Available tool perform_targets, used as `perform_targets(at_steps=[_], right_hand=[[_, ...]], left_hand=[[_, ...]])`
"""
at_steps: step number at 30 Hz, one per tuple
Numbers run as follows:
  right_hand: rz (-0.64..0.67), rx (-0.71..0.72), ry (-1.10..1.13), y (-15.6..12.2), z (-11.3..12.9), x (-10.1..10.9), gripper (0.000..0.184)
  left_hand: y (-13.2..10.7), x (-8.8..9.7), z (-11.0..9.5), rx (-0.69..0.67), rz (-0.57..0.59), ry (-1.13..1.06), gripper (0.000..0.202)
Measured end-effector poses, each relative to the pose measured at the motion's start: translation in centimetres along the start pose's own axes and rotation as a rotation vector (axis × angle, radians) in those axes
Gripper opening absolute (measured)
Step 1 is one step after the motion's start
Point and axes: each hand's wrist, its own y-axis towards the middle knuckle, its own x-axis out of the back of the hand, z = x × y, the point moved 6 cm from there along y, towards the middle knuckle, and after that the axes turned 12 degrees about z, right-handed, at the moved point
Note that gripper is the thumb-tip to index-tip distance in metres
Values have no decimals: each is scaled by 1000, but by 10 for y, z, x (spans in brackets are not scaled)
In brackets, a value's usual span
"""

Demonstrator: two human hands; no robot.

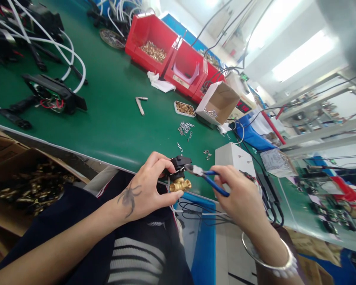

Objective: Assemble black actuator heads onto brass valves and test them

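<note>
My left hand grips a small brass valve with a black top part, held just off the near edge of the green table. My right hand holds blue-handled pliers, whose metal jaws touch the black top of the valve from the right. A bracelet sits on my right wrist. Loose metal clips lie on the table beyond the hands.
Red bins with brass parts stand at the back, beside an open cardboard box and a small tray of brass pieces. Black assemblies with white tubes lie at left. A carton of brass fittings sits lower left, a white box at right.
</note>
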Motion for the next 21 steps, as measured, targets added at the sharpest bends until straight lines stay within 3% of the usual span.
perform_targets(at_steps=[3, 4, 5, 8, 9, 10, 13, 14, 15, 18, 19, 21], right_hand=[[-472, -183, 65, -15, -12, 26, 10], [-503, -189, 72, -17, -12, 27, 10], [-430, -152, 62, -14, -10, 22, 12], [31, 41, -35, -1, 4, -5, 21], [53, 48, -47, -1, 4, -5, 21], [-35, 7, -40, -2, 2, 1, 19], [-481, -166, 22, -15, -9, 26, 11], [-493, -159, 24, -15, -9, 27, 12], [-399, -116, 12, -11, -7, 22, 14], [49, 60, -33, 2, 2, -3, 22], [51, 48, -32, 2, 1, -2, 22], [-253, -77, 6, -5, -7, 16, 16]], left_hand=[[0, -1, -2, -18, 10, -1, 31], [0, -1, -2, -22, 12, -1, 32], [0, -1, -2, -18, 6, -6, 34], [-1, 0, 1, 32, -24, -46, 50], [-1, -1, 3, 44, -27, -56, 58], [0, -2, 4, 44, -22, -56, 64], [0, -4, 4, -4, -4, -12, 74], [0, -5, 3, -17, -1, 7, 74], [0, -5, 3, -21, -2, 22, 74], [1, -5, 4, 4, 2, 28, 72], [1, -5, 4, 6, 3, 23, 72], [1, -6, 4, -11, 6, 22, 72]])
